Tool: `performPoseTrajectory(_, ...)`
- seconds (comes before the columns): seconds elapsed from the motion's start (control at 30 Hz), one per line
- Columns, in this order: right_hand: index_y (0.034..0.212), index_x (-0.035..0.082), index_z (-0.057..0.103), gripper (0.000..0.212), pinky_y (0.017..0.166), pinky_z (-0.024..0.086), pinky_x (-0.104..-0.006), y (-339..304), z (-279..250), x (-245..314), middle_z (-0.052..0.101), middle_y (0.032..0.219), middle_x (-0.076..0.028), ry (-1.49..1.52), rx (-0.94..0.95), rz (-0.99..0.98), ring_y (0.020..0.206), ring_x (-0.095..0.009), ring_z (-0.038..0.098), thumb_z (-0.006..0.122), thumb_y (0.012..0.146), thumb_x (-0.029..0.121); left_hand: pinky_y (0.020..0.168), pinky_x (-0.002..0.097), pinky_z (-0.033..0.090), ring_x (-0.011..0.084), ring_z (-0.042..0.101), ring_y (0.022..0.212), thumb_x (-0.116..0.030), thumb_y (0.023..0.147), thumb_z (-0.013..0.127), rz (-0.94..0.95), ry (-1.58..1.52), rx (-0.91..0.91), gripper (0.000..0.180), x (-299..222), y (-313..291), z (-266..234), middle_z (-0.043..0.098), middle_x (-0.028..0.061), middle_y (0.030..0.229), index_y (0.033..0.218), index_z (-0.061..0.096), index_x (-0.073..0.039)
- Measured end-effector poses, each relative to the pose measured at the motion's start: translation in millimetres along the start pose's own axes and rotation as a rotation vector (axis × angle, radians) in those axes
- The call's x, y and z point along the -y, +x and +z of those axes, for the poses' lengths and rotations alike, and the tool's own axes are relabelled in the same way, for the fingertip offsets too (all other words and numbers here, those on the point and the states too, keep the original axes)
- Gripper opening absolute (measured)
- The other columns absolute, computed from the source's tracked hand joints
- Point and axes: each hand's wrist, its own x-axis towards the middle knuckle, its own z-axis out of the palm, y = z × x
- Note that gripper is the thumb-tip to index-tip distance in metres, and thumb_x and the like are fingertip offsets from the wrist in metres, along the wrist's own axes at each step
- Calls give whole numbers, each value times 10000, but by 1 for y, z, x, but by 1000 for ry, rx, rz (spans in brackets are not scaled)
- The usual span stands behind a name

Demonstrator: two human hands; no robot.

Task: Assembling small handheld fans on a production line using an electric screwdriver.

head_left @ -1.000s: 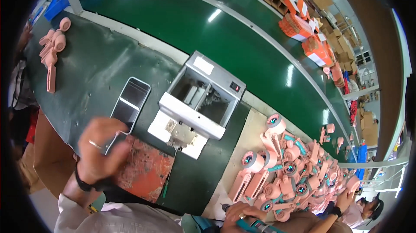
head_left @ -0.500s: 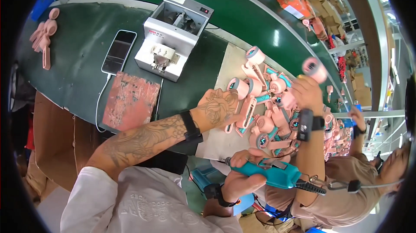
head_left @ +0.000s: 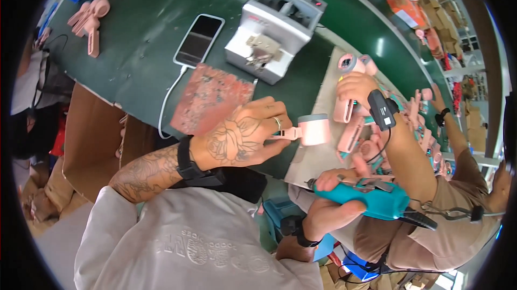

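Nearest to you, your right hand (head_left: 328, 212) is wrapped shut around a teal powered screwdriver (head_left: 371, 198), its tip pointing left toward the edge of the bench (head_left: 134, 69). The tool looks solid and fairly weighty, with a cable trailing off to the right; the thick body gives a sure grip.

Just above it, your left hand (head_left: 239, 139) pinches the slim handle of a pink handheld fan (head_left: 307, 130) between thumb and fingers, holding it over the near edge of the bench. The round head of the fan points right and hangs free. It reads as a light, hollow plastic shell, stiff but likely to crack if squeezed hard and smooth enough to slip. The handle is the natural place to hold it, close to the head, so it does not twist.

Left of that hand lies a worn reddish mat (head_left: 212, 101), and beyond it a phone (head_left: 199, 39) with a white cable. Behind the mat stands a small grey-white machine (head_left: 277, 28).

To the right, a co-worker's hand (head_left: 358, 85) closes on another pink fan from a pile (head_left: 377, 144) lying on a pale sheet.

Far left, several pink fan parts (head_left: 89, 18) sit on the green surface.
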Motion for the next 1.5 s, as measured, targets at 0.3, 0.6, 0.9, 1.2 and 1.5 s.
performPoseTrajectory(0.3, 888, 102, 464, 738, 463, 361, -285, 48, 89, -3, 453, 627, -19, 468, 206, -93, 494, -138, 410, 405, 965, 834, 909, 466, 489, 337, 663, 1037, -274, 936, 747, -208, -41, 222, 228, 48, -23, -76, 654, 111, 992, 1019, 719, -64)
performPoseTrajectory(0.6, 925, 40, 512, 666, 622, 452, -345, 98, 203, -23, 515, 713, -75, 353, 330, -104, 633, -201, 512, 503, 1026, 698, 931, 422, 476, 280, 605, 1058, -252, 936, 751, -131, -48, 17, 234, 79, -44, -68, 638, 76, 1061, 1113, 777, -102)
performPoseTrajectory(0.9, 960, 13, 520, 609, 606, 465, -348, 96, 220, -42, 519, 714, -86, 232, 334, -122, 631, -206, 521, 556, 1048, 614, 897, 406, 497, 300, 608, 984, -219, 932, 759, -93, -126, -27, 182, 82, -42, -66, 637, 95, 1003, 1029, 778, -66)
performPoseTrajectory(1.2, 911, 49, 490, 707, 537, 409, -321, 64, 179, -18, 484, 687, -69, 270, 398, -60, 574, -183, 476, 507, 989, 752, 911, 422, 498, 312, 639, 1017, -254, 935, 738, -119, -142, -25, 216, 81, -42, -69, 639, 114, 985, 1018, 741, -54)
performPoseTrajectory(1.5, 904, 41, 504, 698, 538, 428, -337, 58, 174, -27, 517, 692, -82, 306, 430, 9, 555, -200, 492, 573, 966, 733, 921, 421, 505, 319, 641, 1029, -253, 948, 733, -130, -141, -5, 225, 80, -42, -68, 642, 116, 998, 1023, 732, -41)
